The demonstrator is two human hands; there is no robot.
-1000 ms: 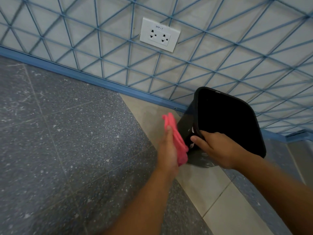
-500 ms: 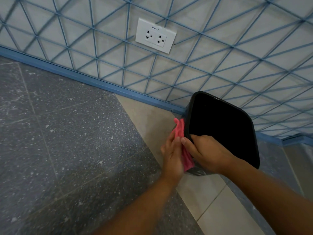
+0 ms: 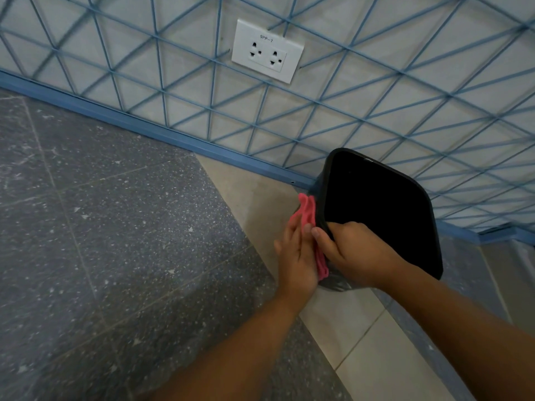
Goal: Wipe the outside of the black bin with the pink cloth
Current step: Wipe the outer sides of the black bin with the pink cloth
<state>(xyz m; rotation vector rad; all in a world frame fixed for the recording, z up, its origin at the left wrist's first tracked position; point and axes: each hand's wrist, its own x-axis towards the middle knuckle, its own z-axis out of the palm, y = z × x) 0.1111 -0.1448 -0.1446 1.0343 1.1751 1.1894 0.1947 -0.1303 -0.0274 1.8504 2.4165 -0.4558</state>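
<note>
While left hand (image 3: pixel 295 256) presses pink cloth (image 3: pixel 307 213) with straight fingers on black bin (image 3: pixel 428 227) side by wall, right hand (image 3: pixel 354 251) grips rim; wiping underway, other sides seemingly left.

My left hand (image 3: pixel 296 256) is flat, fingers straight and together, pressing the pink cloth (image 3: pixel 308 215) against the left outer side of the black bin (image 3: pixel 428 227). My right hand (image 3: pixel 354 253) is curled over the bin's near rim, thumb outside beside the cloth. Both forearms reach in from below the bin.
</note>
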